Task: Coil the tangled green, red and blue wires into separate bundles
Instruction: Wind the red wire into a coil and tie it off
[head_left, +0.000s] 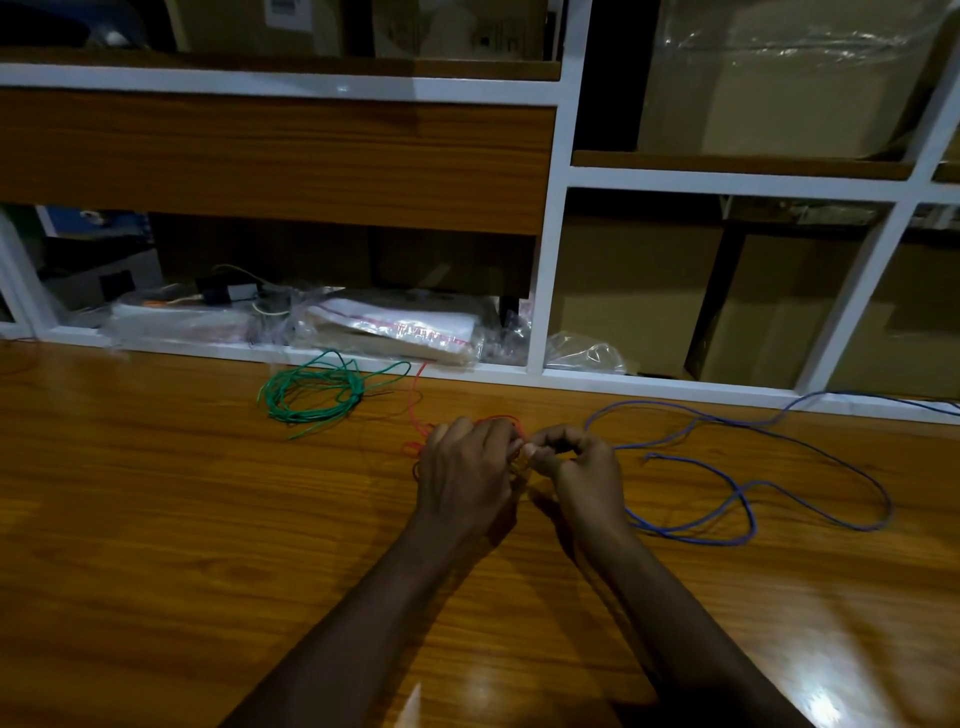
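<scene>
**Head view.** The red wire is gathered over the table between both hands. The fingers of the left hand are curled round its loops, and those of the right hand are pinched on a strand beside them. The green wire lies coiled near the shelf edge. The blue wire is sprawled loose to the right. Two risks are judged: the red tail could be dragged into the green coil, and the held loops could spring open if the grip is eased.

Glossy wood-grain table; smooth plastic-coated green wire and blue wire; crinkled clear plastic bags.
</scene>
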